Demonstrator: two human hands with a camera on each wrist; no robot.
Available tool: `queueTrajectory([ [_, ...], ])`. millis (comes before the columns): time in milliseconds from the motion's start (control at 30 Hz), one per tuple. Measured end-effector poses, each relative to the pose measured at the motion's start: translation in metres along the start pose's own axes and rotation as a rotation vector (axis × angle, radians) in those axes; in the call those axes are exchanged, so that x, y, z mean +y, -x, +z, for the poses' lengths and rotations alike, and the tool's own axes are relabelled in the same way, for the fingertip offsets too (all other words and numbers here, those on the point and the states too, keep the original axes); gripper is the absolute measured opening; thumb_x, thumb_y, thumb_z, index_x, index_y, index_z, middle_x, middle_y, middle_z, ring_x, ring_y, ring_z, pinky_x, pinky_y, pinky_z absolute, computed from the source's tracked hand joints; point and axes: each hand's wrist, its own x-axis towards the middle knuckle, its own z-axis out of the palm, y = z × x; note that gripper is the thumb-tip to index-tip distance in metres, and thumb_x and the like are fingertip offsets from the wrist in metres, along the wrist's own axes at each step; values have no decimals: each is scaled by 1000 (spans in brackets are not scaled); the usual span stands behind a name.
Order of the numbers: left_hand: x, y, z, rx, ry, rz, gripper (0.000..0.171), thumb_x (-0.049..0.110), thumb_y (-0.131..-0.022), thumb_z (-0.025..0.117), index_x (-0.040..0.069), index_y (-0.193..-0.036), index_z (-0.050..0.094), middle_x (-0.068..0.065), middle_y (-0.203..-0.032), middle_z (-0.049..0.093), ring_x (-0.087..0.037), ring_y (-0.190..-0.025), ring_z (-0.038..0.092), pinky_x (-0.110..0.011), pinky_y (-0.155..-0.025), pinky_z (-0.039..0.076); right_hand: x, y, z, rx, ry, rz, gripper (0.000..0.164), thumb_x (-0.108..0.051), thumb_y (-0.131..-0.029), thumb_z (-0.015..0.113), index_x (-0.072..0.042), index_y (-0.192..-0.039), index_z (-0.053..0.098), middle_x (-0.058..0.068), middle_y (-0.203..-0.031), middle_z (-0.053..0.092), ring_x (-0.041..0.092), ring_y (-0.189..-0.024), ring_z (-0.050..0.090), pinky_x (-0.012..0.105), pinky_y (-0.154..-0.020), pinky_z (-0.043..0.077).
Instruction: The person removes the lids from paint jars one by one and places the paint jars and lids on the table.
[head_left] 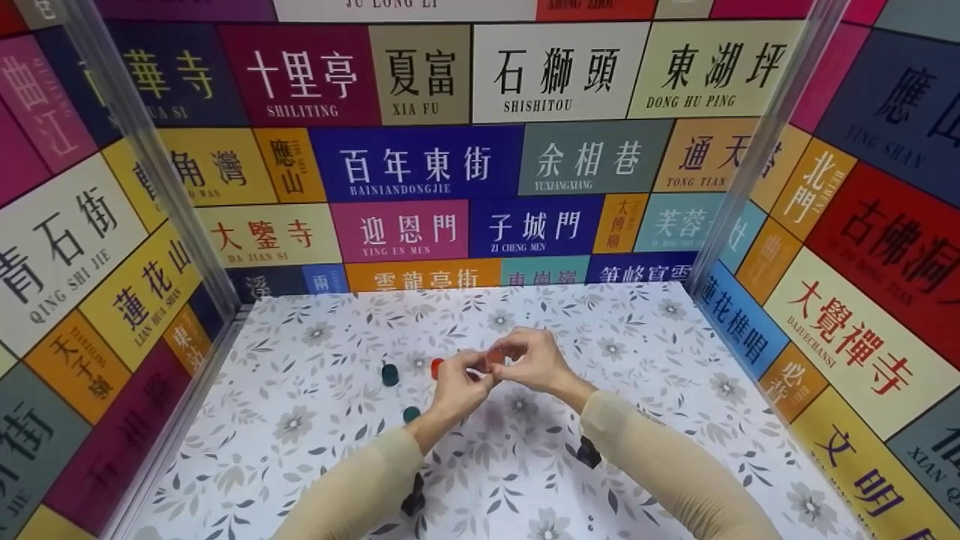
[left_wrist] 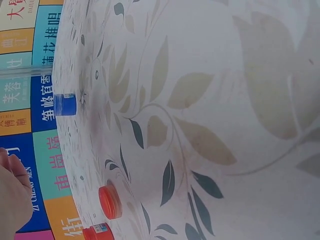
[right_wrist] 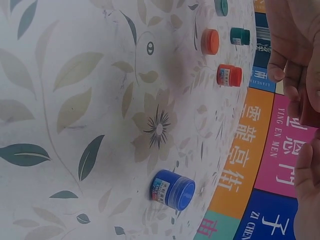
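Note:
Above the table, both hands meet at a small round reddish-brown jar, partly covered by fingers. The right hand grips it from the right, thumb and fingers around it. Against its left side, the left hand pinches with bent fingers. In the right wrist view only a dark red part of the jar shows between the hands. Nearest the left hand stand a red jar and a green jar. The right wrist view also shows an orange jar and a labelled blue jar.
Farther left stands another green jar. A white floral cloth covers the table. Panels with printed signs enclose the back and both sides. Small dark devices show beneath the forearms.

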Motion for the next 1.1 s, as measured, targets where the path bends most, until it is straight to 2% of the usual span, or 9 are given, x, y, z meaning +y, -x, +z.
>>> queueTrajectory([
  [133, 1, 1, 0, -7, -3, -8, 18, 9, -88, 86, 11, -106, 89, -6, -90, 82, -8, -83, 76, -18, -72, 59, 1, -1, 0, -10, -10, -18, 24, -14, -82, 89, -11, -106, 88, 9, -94, 82, 31, -85, 78, 34, -78, 65],
  [300, 3, 1, -1, -10, -28, 9, 13, 14, -90, 87, 13, -103, 89, -5, -88, 82, -6, -82, 74, -20, -72, 60, 3, 0, 0, -15, -28, -38, 25, -13, -83, 88, -11, -107, 89, 7, -96, 82, 28, -87, 78, 46, -77, 67],
  [400, 4, 1, 0, -9, -31, 13, 11, 17, -90, 88, 14, -101, 89, -5, -87, 82, -6, -81, 74, -19, -72, 59, 4, 0, 0, -14, -41, -44, 24, -12, -83, 88, -14, -107, 90, 6, -96, 83, 26, -87, 77, 50, -76, 66],
  [533, 3, 3, 0, -13, -25, 8, 10, 18, -91, 89, 15, -101, 89, -4, -87, 81, -8, -80, 74, -19, -71, 59, 6, 1, 1, -12, -58, -64, 25, -11, -82, 88, -14, -107, 90, 8, -96, 83, 30, -86, 76, 53, -75, 66],
  [667, 0, 4, 0, -16, -34, 17, 10, 20, -91, 91, 15, -100, 88, -5, -87, 81, -8, -80, 73, -22, -71, 61, 5, 2, -1, -27, -56, -51, 30, -12, -82, 88, -12, -112, 89, 9, -96, 83, 34, -87, 76, 50, -78, 65],
  [833, -2, 5, -1, -6, -34, 20, 14, 25, -92, 93, 14, -97, 86, -6, -87, 80, -12, -81, 73, -30, -73, 64, 2, 4, -3, -20, -42, 43, 36, -22, -85, 92, -8, -118, 86, 9, -101, 84, 31, -92, 78, 47, -86, 66],
  [967, -1, 5, -1, -1, -28, 9, 14, 26, -93, 92, 14, -92, 84, -5, -87, 80, -22, -83, 75, -28, -73, 62, 0, 4, -3, 7, -1, 94, 38, -32, -85, 96, -6, -110, 84, 8, -99, 84, 25, -90, 78, 45, -85, 67],
  [1033, -1, 5, -1, 1, -23, 10, 12, 24, -93, 91, 14, -92, 84, -5, -87, 80, -25, -84, 76, -25, -72, 60, -1, 4, -2, 16, 14, 118, 36, -36, -84, 98, -9, -104, 83, 8, -96, 83, 23, -87, 76, 39, -82, 65],
  [1100, 0, 5, 0, 6, -26, 2, 9, 22, -92, 90, 15, -94, 86, -4, -88, 81, -23, -83, 75, -22, -72, 58, -1, 4, -1, 23, 20, 139, 37, -40, -83, 99, -11, -98, 81, 6, -92, 82, 19, -84, 74, 32, -79, 62],
])
